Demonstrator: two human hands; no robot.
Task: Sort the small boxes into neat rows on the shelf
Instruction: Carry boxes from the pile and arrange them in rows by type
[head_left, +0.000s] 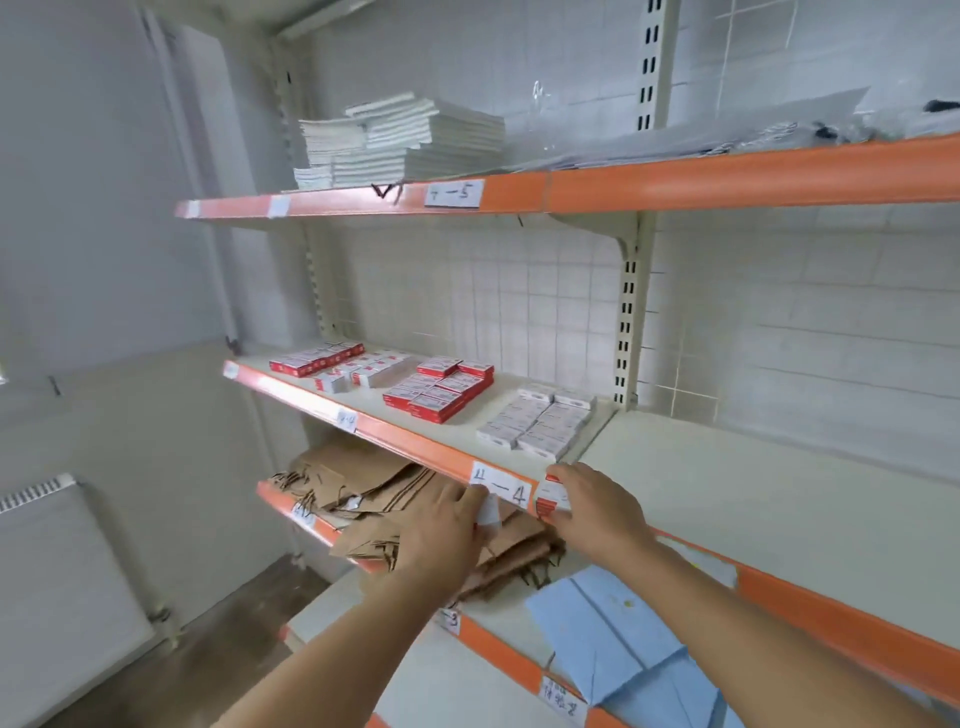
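Small boxes lie in groups on the middle shelf (452, 441): red boxes (441, 389) in the middle, white boxes (537, 423) to the right, a mixed red and white group (337, 364) at the far left. My right hand (592, 506) holds a small red-and-white box (550, 496) against the shelf's orange front edge. My left hand (441, 525) is just below that edge and pinches a small white box (488, 512) at the fingertips.
Stacked white booklets (395, 140) sit on the top shelf. Brown paper bags (395, 499) are piled on the shelf below, with blue folded sheets (623, 639) to their right. The right bay of the middle shelf (753, 499) is bare. A radiator (57, 571) stands at the left wall.
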